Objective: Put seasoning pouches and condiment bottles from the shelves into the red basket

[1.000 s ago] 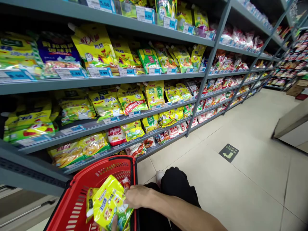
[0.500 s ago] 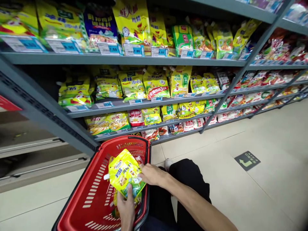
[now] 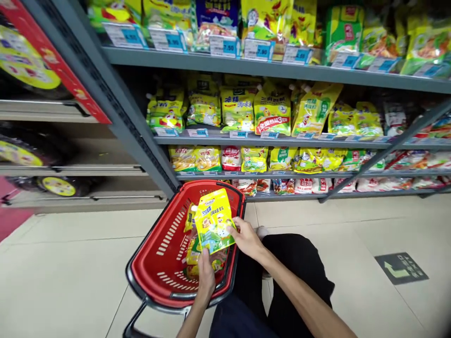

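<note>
A yellow-green seasoning pouch (image 3: 214,221) is held upright over a red shopping basket (image 3: 160,263) on the floor. My left hand (image 3: 205,276) grips the pouch's bottom edge from below. My right hand (image 3: 245,237) pinches its right side. Both hands are closed on it. More yellow pouches (image 3: 192,252) lie in the basket under it. My dark-trousered knee (image 3: 292,253) is right of the basket.
Grey store shelves (image 3: 246,70) stocked with yellow and green pouches and price tags rise behind the basket. A slanted grey upright (image 3: 116,108) stands left of it. Tiled floor spreads left and right, with a green arrow sticker (image 3: 400,267) at right.
The view has swung left and down. The pouch has been lifted more upright above the basket, still held in both hands.
</note>
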The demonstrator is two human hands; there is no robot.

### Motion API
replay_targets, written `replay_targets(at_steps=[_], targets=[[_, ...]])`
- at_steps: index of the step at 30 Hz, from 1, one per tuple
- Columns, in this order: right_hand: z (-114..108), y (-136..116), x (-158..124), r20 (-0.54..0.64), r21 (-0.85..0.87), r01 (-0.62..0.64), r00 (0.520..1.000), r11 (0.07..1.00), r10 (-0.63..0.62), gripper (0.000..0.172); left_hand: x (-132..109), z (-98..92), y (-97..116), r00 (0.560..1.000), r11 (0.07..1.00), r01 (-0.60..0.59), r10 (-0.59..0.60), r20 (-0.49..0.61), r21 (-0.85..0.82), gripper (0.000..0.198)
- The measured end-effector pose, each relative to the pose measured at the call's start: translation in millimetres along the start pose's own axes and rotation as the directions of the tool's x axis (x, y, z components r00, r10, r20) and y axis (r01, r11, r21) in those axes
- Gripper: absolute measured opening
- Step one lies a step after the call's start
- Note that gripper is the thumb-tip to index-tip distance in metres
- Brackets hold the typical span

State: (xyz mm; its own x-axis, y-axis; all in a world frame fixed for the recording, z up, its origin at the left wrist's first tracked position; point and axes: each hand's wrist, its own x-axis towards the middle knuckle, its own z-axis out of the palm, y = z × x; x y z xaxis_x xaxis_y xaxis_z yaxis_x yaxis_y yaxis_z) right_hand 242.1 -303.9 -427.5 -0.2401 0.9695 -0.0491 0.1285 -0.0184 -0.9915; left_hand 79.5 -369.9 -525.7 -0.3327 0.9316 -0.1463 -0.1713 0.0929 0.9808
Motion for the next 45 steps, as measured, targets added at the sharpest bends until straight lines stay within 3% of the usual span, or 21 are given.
replay_targets(at_steps=[2, 4, 7, 13, 18, 23, 27, 33, 40, 45], targets=[[1, 2, 3, 0.000, 0.035, -0.005, 1.000, 0.999, 0.005, 0.036, -1, 2.6, 3, 0.994, 0.997, 0.043, -0.036, 0.102, -0.061, 0.064], [3, 4, 5, -0.002, 0.042, 0.003, 1.000, 0.999, -0.003, 0.038, -3, 4.8, 8, 0.991, 0.997, 0.042, -0.033, 0.128, -0.071, 0.059], [4, 3, 5, 0.020, 0.051, 0.019, 1.000, 0.999, -0.020, 0.040, -7, 5.8, 14, 0.995, 1.000, 0.013, -0.010, 0.098, -0.027, 0.053], [8, -5, -3, 0.136, 0.067, 0.073, 0.987, 0.995, -0.082, 0.055, -11, 1.3, 13, 0.989, 0.988, -0.119, 0.126, -0.071, 0.097, 0.049], [6, -9, -5, 0.159, 0.064, 0.099, 0.981, 0.993, -0.108, 0.064, -16, 1.4, 7, 0.988, 0.989, -0.144, 0.146, -0.041, 0.047, 0.046], [6, -10, -3, 0.097, 0.028, 0.140, 0.985, 0.990, -0.142, 0.063, -9, 6.2, 1, 0.998, 0.998, -0.059, 0.059, -0.016, -0.037, 0.063], [8, -10, -3, 0.129, 0.043, 0.133, 0.982, 0.990, -0.137, 0.062, -2, 8.6, 0, 0.996, 1.000, -0.010, 0.008, -0.088, -0.022, 0.068], [8, -6, -1, 0.138, -0.004, 0.096, 0.986, 0.995, -0.095, 0.064, -7, 9.5, 7, 0.991, 0.999, -0.045, 0.046, -0.123, 0.010, 0.059], [4, -9, -1, 0.154, 0.008, 0.101, 0.983, 0.995, -0.102, 0.060, -5, 8.3, 8, 0.990, 0.990, -0.114, 0.120, -0.073, 0.085, 0.063], [2, -8, -2, 0.171, -0.006, 0.102, 0.980, 0.995, -0.100, 0.059, -11, 9.9, 19, 0.985, 0.990, -0.110, 0.120, -0.121, 0.086, 0.059]])
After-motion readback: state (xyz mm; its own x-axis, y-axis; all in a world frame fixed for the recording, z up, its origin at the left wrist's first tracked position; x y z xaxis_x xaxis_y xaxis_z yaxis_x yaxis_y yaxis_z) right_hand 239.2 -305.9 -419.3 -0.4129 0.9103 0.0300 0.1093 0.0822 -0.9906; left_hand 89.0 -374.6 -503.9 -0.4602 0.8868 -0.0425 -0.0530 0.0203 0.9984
